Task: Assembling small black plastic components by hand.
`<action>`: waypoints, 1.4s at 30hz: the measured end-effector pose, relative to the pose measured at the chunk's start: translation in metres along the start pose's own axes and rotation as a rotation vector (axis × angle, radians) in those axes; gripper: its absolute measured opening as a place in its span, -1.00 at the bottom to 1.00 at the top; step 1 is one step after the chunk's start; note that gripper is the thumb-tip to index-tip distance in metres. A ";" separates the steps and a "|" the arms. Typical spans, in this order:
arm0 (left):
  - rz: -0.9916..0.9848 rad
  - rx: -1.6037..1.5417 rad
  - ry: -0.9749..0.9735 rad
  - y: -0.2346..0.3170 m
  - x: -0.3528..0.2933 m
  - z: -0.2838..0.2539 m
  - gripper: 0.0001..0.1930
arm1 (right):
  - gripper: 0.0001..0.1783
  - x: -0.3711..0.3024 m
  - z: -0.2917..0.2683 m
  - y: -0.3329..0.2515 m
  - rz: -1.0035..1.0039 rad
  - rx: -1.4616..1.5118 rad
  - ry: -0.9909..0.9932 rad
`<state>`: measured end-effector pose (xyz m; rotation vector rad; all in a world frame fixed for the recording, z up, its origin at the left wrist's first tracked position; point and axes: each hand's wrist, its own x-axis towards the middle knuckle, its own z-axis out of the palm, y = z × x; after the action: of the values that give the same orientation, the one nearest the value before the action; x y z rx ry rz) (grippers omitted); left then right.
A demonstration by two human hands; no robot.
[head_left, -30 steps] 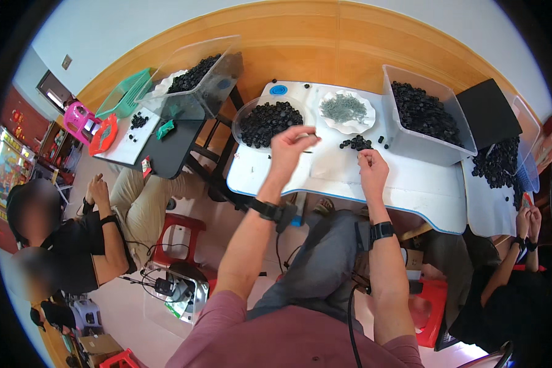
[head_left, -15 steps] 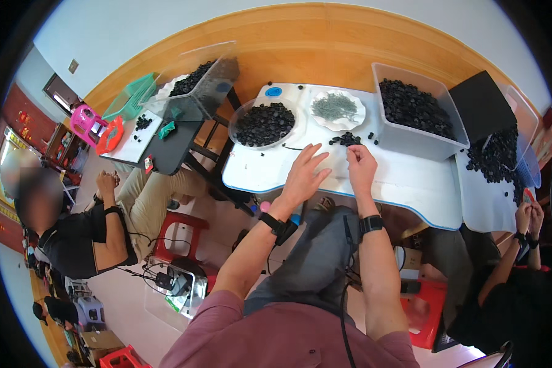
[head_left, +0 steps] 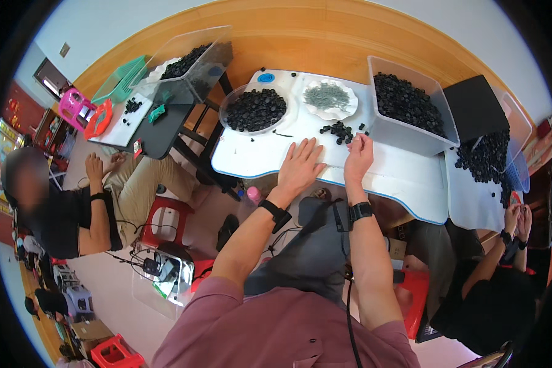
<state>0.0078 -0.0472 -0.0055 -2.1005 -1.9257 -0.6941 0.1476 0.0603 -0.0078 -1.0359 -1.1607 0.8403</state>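
My left hand [head_left: 298, 165] lies flat at the front of the white table [head_left: 251, 158], fingers spread, holding nothing. Just beyond the table's edge, my right hand [head_left: 358, 161] has thumb and fingertips pinched together beside a small heap of round black pieces [head_left: 336, 131]. Whatever is in that pinch is too small to make out. Behind the heap, a white scalloped plate [head_left: 349, 110] holds thin grey-green strips [head_left: 326, 96]. Left of it, a round clear tub is filled with black pieces [head_left: 256, 110]. One thin dark strip [head_left: 282, 134] lies between tub and heap.
A large translucent bin [head_left: 411, 140] of black pieces stands at the back right. Further right, more black pieces [head_left: 483, 159] spill beside a co-worker's hands [head_left: 516, 222]. At left, another person sits by a black table [head_left: 165, 126] with a clear bin and green basket [head_left: 118, 83].
My left hand has come down from hovering to rest flat on the table. My right hand stays pinched by the heap. The whole view has shifted slightly.
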 end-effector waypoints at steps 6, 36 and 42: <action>0.035 -0.017 -0.093 0.002 -0.002 -0.012 -0.40 | -0.79 0.001 -0.003 -0.003 0.032 0.016 -0.001; 0.680 -1.200 0.907 0.104 0.034 -0.276 -0.79 | -0.87 -0.002 0.004 -0.001 0.057 0.086 -0.035; 0.685 -1.264 0.375 0.041 0.022 -0.295 -0.75 | -0.88 -0.002 -0.003 0.002 0.066 0.076 -0.043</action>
<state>-0.0095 -0.1670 0.2674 -2.6012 -0.3670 -2.2204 0.1500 0.0585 -0.0101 -1.0027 -1.1271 0.9552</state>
